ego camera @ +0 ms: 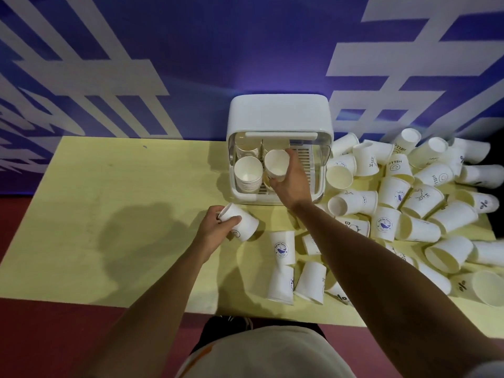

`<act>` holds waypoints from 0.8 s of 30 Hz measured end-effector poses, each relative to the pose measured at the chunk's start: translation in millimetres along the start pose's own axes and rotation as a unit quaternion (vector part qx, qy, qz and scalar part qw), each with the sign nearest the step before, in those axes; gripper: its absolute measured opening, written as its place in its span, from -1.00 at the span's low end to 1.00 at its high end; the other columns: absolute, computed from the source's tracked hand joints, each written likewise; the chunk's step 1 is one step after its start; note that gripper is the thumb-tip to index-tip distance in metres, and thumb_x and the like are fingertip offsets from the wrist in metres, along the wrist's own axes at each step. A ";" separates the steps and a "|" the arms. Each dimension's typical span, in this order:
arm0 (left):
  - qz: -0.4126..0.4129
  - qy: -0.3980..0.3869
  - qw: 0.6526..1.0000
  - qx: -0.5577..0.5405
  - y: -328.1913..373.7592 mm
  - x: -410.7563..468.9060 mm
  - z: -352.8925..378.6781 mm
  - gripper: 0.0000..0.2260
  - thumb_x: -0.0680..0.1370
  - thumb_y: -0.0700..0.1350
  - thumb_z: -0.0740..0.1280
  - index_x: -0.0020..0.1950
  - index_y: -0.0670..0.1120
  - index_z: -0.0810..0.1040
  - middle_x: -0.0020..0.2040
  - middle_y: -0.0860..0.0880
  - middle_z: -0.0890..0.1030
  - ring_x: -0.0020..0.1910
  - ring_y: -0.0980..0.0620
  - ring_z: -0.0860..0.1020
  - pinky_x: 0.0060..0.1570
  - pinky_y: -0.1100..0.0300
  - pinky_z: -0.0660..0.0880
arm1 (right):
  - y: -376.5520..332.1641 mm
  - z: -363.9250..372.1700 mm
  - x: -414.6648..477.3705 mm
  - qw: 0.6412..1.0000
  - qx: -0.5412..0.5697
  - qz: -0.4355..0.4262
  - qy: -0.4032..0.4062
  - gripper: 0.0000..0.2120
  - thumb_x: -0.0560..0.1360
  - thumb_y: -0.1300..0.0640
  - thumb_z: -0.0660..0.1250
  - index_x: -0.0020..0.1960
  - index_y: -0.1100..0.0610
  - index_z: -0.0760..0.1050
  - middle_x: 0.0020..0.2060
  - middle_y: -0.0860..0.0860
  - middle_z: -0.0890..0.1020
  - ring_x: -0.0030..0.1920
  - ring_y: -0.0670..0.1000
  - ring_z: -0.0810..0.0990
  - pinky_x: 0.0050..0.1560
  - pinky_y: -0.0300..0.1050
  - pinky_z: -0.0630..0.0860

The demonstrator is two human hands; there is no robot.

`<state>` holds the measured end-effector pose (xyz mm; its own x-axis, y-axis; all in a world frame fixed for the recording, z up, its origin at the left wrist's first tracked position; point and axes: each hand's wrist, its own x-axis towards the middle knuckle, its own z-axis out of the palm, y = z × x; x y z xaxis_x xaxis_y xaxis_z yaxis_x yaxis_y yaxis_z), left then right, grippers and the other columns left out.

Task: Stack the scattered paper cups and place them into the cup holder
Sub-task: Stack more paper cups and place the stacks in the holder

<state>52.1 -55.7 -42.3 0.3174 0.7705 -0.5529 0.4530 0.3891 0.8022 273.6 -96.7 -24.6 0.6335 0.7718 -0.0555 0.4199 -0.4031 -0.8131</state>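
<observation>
Head view, and the blue wall (218, 50) with its broad white stripes fills everything from ten to two o'clock. Below it lies the yellow tabletop (109, 214). Over at three o'clock sprawls the pile of loose paper cups (420, 203), dozens of them on their sides, tumbled over one another, some printed with a whale, some with "HELLO". At twelve o'clock on the tabletop sits the white cup holder (281, 113), backed against the wall, its front open. Inside, a front stack of cups (248, 173) stands mouth up at the holder's nine o'clock side, with a rear stack (246, 148) just behind it. The hands are well apart, each busy with its own cup. The right hand (291, 181) reaches into the holder, fingers and thumb clamped round a raised cup (276, 165), mouth up and tilted, just beside the front stack at its three o'clock. The left hand (215, 227), near the holder's seven o'clock corner, curls round a tilted cup (244, 222) low over the tabletop. At six o'clock, a whale-print cup (282, 248) lies loose.
</observation>
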 end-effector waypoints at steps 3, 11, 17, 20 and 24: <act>0.001 0.002 1.000 -0.008 1.3 -0.3 0.3 -0.72 0.50 -0.15 0.47 0.15 -0.07 0.49 0.03 -0.15 0.61 -0.08 -0.16 0.64 -0.07 -0.15 0.63 | 4.5 1.6 -2.0 0.999 -0.048 0.015 -0.015 -0.17 0.40 0.08 0.54 0.53 0.08 0.17 0.39 0.08 0.41 0.36 0.13 0.41 0.38 0.13 0.42; 0.000 -0.019 0.999 -0.039 16.9 -8.1 9.4 -0.60 0.42 -0.11 0.47 0.19 -0.07 0.41 0.08 -0.19 0.57 0.00 -0.22 0.65 -0.01 -0.21 0.62 | 12.6 -12.9 -22.4 0.998 -0.063 0.017 -0.020 -0.22 0.44 0.03 0.50 0.53 0.13 0.20 0.43 0.12 0.38 0.40 0.14 0.37 0.37 0.04 0.36; -0.001 -0.029 0.994 -0.101 22.3 -5.6 23.8 -0.73 0.49 -0.12 0.46 0.10 -0.09 0.44 0.15 -0.21 0.57 0.07 -0.11 0.65 -0.09 0.07 0.64 | 21.7 -23.8 -44.4 0.999 -0.015 0.025 -0.037 -0.44 0.48 -0.04 0.45 0.39 0.16 0.42 0.25 0.09 0.55 0.20 0.04 0.56 0.19 -0.07 0.50; -0.002 -0.030 0.995 -0.096 22.4 -2.9 31.1 -0.79 0.55 -0.13 0.43 0.09 -0.07 0.43 0.16 -0.16 0.59 0.05 -0.02 0.64 -0.11 0.19 0.59 | 28.8 -27.6 -53.2 0.998 0.001 0.043 -0.049 -0.44 0.48 -0.07 0.46 0.37 0.18 0.46 0.23 0.09 0.57 0.15 0.01 0.58 0.13 -0.12 0.51; -0.001 -0.032 0.995 -0.090 25.2 -0.2 38.3 -0.77 0.54 -0.10 0.43 0.09 -0.05 0.42 0.16 -0.14 0.60 0.08 -0.01 0.63 0.05 0.09 0.59 | 32.7 -30.1 -61.7 0.996 0.020 0.056 -0.067 -0.42 0.50 -0.18 0.40 0.36 0.18 0.47 0.21 0.09 0.59 0.14 0.00 0.57 0.19 0.00 0.54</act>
<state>95.3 -65.4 -30.5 0.3709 0.7381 -0.5636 0.2994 0.4795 0.8249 267.8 -172.3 -30.3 0.5817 0.7828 -0.2208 0.3237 -0.4719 -0.8201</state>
